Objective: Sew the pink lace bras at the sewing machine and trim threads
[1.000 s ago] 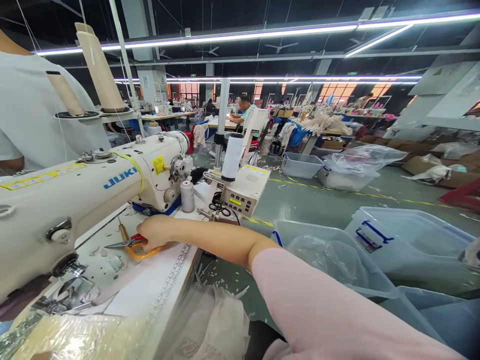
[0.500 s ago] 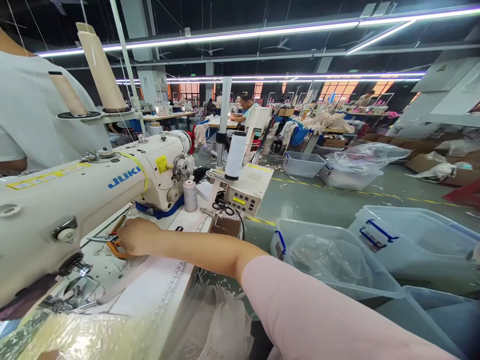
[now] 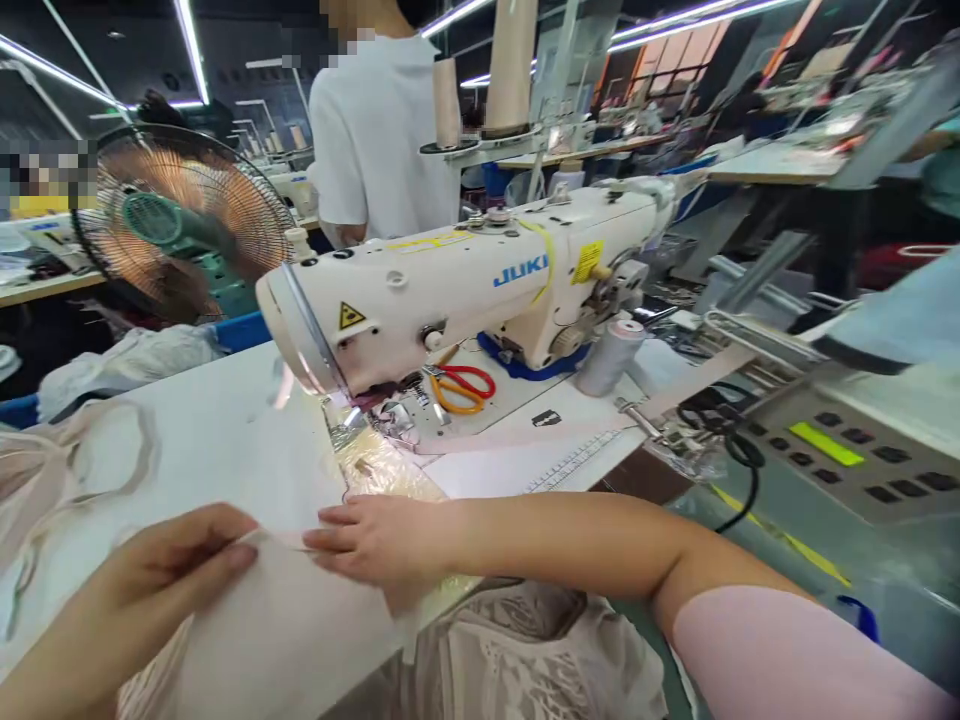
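My left hand [image 3: 161, 575] and my right hand [image 3: 371, 545] meet at the near edge of the white sewing table [image 3: 202, 440]. Both pinch a thin pale strip of fabric [image 3: 274, 540] stretched between their fingertips. Pale lace fabric [image 3: 517, 650] hangs off the table edge below my right forearm. The cream Juki sewing machine [image 3: 465, 285] stands just beyond, its needle end toward me. Orange- and red-handled scissors [image 3: 459, 385] lie on the machine bed under its arm.
A grey thread cone [image 3: 609, 357] stands right of the machine. A control box [image 3: 847, 450] with a green display sits at the right. An orange-bladed fan [image 3: 180, 220] stands at the back left. A person in a white shirt [image 3: 379, 130] stands behind the machine. Pale fabric [image 3: 45, 460] lies at left.
My right hand has left the scissors on the machine bed and come back to the near table edge. My left hand has come into view, and my head has turned left.
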A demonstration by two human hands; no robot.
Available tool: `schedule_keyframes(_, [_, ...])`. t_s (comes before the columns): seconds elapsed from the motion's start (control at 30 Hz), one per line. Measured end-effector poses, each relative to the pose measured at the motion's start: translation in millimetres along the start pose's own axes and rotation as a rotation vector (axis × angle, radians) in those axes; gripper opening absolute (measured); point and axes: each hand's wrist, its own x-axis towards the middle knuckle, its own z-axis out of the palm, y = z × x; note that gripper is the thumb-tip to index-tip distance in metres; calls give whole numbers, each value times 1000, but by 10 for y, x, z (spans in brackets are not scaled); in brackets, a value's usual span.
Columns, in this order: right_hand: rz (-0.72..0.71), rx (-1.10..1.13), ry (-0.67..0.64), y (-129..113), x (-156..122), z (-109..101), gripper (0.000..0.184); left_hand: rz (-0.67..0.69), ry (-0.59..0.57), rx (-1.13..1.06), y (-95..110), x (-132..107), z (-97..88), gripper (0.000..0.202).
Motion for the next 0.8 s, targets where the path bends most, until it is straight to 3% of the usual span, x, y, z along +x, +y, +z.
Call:
schedule_keyframes(0.1, [-91,10,21,-266,23,107,55,-73,-15,-200,238,363,92,37])
schedule_keyframes(0.2, [-427,22,-44,-444,-16,84,35,15,-83,-15,312,725,385,39])
schedule_keyframes(0.27, [-546,105,-153,-455,-54,-3,19,39,-56,130,303,890,603,36])
schedule_keyframes(0.33, [-417,150,-173,-361,-120,-126,7,39,11,214,278,974,776,32])
schedule_keyframes(0.43, [-79,48,-33,-68,-294,-292,24,37,113,305,242,996,911,26])
schedule_keyframes(0.5, [48,-37,21,149,-428,-331,26,41,150,360,234,997,935,23])
schedule_keyframes(0.63, [101,-85,20,394,-629,-231,27,122,165,480,277,1040,908,22])
schedule_keyframes(0.8, [90,-72,54,369,-746,-125,34,241,152,633,355,940,937,30])
